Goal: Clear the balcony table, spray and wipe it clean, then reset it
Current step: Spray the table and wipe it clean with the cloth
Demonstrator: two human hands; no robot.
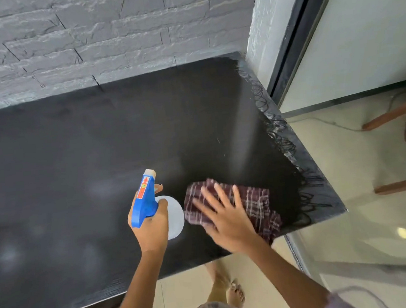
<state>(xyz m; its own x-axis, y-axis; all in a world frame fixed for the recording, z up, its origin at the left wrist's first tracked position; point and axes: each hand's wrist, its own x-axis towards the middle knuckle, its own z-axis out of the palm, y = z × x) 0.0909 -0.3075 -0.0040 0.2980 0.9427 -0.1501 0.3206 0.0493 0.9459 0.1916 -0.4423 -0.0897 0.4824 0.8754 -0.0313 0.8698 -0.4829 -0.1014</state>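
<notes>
A black table (79, 152) fills most of the view, standing against a grey stone wall. My left hand (151, 222) grips a spray bottle (147, 200) with a blue trigger head and a pale body, nozzle pointing away from me over the tabletop. A faint mist hangs ahead of the nozzle. My right hand (223, 213) lies flat, fingers spread, on a dark maroon checked cloth (252, 201) pressed to the table near its right front corner. Pale damp patches show on the table's left half.
A grey stone wall (88, 36) backs the table. A dark-framed glass door (334, 44) stands right of it. Wooden chair legs (394, 112) rest on the tiled floor at right. My bare feet (231, 293) stand by the table's front edge.
</notes>
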